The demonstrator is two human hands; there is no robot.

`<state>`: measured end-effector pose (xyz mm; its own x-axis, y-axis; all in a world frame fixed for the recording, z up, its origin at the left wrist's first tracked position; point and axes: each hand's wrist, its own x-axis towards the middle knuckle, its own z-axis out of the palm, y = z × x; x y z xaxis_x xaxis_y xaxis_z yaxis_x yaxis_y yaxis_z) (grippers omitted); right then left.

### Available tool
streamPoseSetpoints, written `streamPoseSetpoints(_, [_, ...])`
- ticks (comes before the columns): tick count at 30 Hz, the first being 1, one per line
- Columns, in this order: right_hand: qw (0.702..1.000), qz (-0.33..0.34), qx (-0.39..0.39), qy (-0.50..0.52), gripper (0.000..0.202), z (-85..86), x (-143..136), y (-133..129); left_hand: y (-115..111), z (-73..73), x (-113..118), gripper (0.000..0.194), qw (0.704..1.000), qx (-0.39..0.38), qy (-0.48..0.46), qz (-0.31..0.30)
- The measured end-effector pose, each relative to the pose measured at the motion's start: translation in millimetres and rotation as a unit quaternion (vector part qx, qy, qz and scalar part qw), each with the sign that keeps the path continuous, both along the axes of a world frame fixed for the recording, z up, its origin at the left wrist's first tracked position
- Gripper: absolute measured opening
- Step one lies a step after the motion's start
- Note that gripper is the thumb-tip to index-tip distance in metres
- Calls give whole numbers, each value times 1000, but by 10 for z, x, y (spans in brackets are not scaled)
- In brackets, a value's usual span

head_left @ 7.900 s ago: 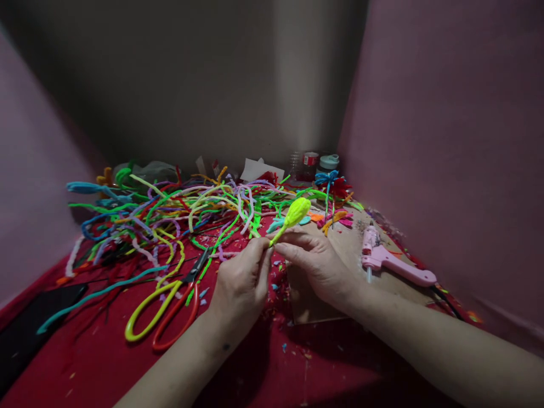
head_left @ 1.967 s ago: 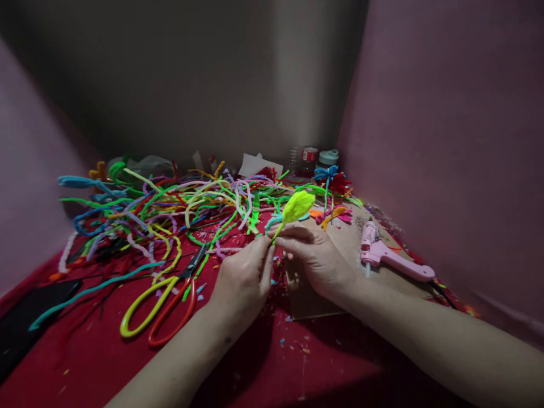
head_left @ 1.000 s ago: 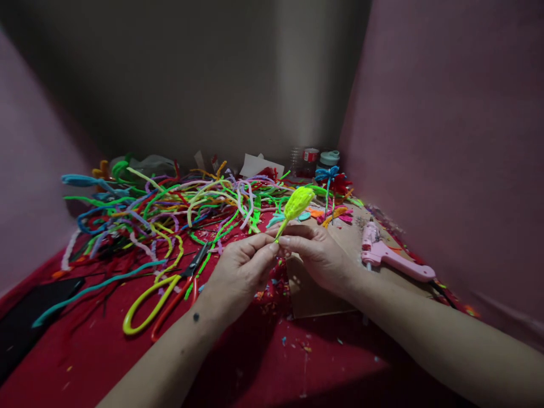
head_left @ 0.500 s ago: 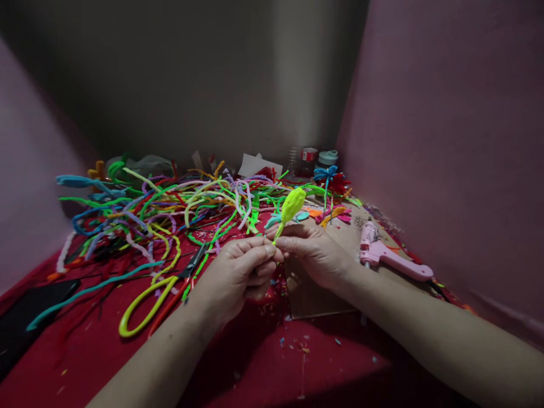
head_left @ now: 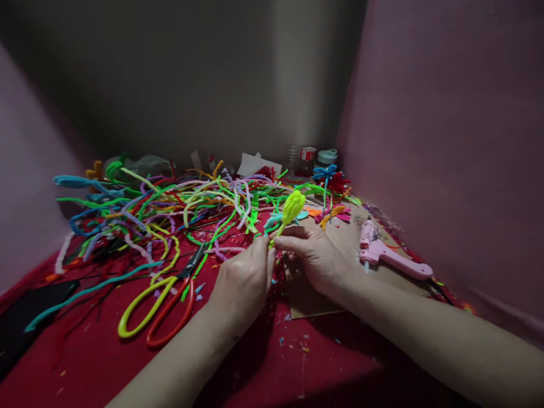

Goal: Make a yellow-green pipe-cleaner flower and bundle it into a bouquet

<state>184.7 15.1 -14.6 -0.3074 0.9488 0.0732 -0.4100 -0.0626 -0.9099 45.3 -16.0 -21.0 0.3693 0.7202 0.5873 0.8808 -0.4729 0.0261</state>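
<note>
A bright yellow fuzzy bud (head_left: 293, 207) with a thin twisted stem stands tilted above both hands, near the middle of the view. My left hand (head_left: 246, 273) is closed, its fingertips at the lower end of the stem. From the right, my right hand (head_left: 312, 252) pinches the same stem between thumb and forefinger, just below the bud. The fingertips of the two hands meet at the stem, and the stem's lowest part is hidden by them.
Many coloured pipe cleaners (head_left: 204, 198) heap at the back and left. Scissors (head_left: 170, 306) and a dark flat object (head_left: 38, 311) lie left. A pink glue gun (head_left: 395, 259) rests on cardboard (head_left: 317, 297) at right. Bottles (head_left: 308, 161) stand behind.
My left hand has turned, its back now facing up, and its forearm has shifted right, uncovering the red scissor handle. The yellow bud has rotated slightly.
</note>
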Motion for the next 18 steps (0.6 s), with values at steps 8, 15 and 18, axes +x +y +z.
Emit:
streamPoseSetpoints(8, [1000,8,-5,-21,20,27,-6,-11,12,34,-16,18,998,-33,-49,-26])
streamPoseSetpoints(15, [999,30,32,-22,12,34,12,19,-11,187,9,20,927,-217,-303,-46])
streamPoseSetpoints(18, [997,36,57,-22,9,0,20,46,-34,251,46,21,853,-311,-414,-68])
